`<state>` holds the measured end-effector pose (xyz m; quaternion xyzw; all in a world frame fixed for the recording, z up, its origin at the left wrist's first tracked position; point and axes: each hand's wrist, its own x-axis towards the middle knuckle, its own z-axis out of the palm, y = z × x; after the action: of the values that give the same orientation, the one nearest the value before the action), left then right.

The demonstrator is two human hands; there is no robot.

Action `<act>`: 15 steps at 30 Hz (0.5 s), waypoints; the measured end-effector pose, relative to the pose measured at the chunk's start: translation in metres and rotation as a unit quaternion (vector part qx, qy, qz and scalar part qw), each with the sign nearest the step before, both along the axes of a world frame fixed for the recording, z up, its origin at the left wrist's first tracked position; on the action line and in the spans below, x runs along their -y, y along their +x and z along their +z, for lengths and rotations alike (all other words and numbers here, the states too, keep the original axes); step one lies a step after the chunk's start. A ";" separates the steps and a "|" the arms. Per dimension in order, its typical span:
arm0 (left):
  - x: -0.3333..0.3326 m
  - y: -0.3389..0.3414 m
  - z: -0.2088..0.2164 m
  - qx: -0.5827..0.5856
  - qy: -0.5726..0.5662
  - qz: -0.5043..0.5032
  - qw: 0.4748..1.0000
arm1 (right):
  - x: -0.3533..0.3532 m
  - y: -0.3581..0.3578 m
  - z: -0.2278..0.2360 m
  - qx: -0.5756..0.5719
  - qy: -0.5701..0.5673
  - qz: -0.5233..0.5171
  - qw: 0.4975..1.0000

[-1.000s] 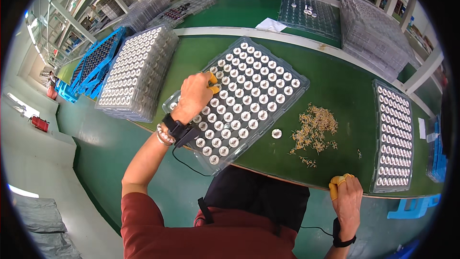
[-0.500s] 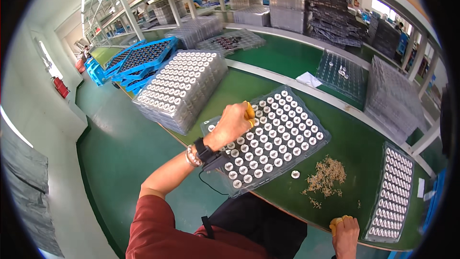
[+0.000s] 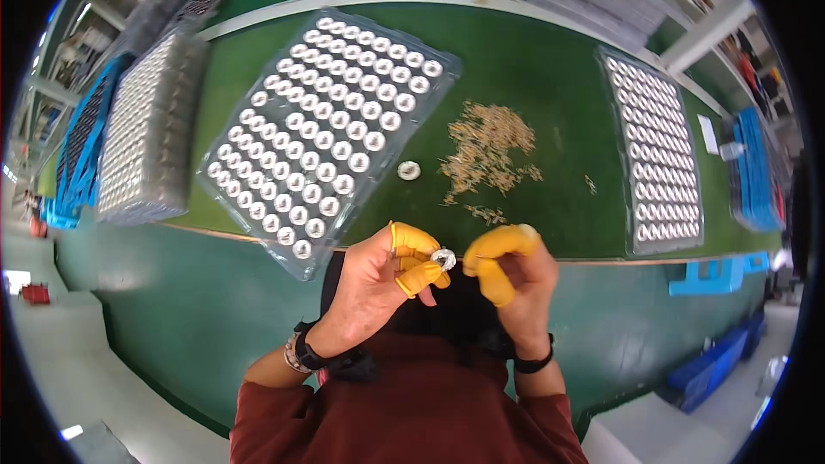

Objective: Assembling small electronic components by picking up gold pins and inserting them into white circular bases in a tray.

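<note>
Yellow finger cots cover several fingertips on both hands. My left hand (image 3: 365, 288) pinches a small round white-and-silver part (image 3: 443, 260) between thumb and fingers, just off the table's near edge. Close by on its right, my right hand (image 3: 526, 279) has thumb and forefinger brought together; whatever is between them is too small to make out. Beyond my left hand lies a clear plastic tray (image 3: 364, 198) with rows of similar round parts. One loose round part (image 3: 409, 171) rests on the green tabletop beside a heap of tiny brass-coloured pieces (image 3: 491, 144).
Another filled tray (image 3: 625, 150) lies at the right, near blue bins (image 3: 756, 172). A tall stack of filled trays (image 3: 155, 133) and blue trays (image 3: 86, 137) stand at the left. A pale rail (image 3: 481, 0) crosses the back, and a blue stool (image 3: 718, 275) is below the table.
My left hand has come back from over the tray and now holds a round part near my body. My right hand has moved in beside it. The view has swung right and downward.
</note>
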<state>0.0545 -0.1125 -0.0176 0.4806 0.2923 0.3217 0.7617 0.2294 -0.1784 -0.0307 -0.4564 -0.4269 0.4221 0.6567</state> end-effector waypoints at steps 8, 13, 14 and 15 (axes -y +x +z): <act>0.014 0.011 -0.018 0.023 -0.044 -0.016 0.999 | 0.009 -0.003 -0.019 0.073 -0.013 -0.051 0.996; 0.020 0.011 -0.021 0.021 -0.024 -0.007 0.999 | 0.013 -0.005 -0.018 0.085 -0.025 -0.050 0.995; 0.020 0.010 -0.021 0.019 -0.019 -0.006 1.000 | 0.012 -0.006 -0.019 0.106 -0.013 -0.069 0.992; 0.020 0.010 -0.020 0.019 -0.018 -0.007 1.000 | 0.012 -0.006 -0.019 0.121 -0.004 -0.074 0.990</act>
<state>0.0650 -0.1321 -0.0378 0.4624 0.2799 0.3203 0.7780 0.2236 -0.1901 -0.0497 -0.5371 -0.4664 0.3161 0.6278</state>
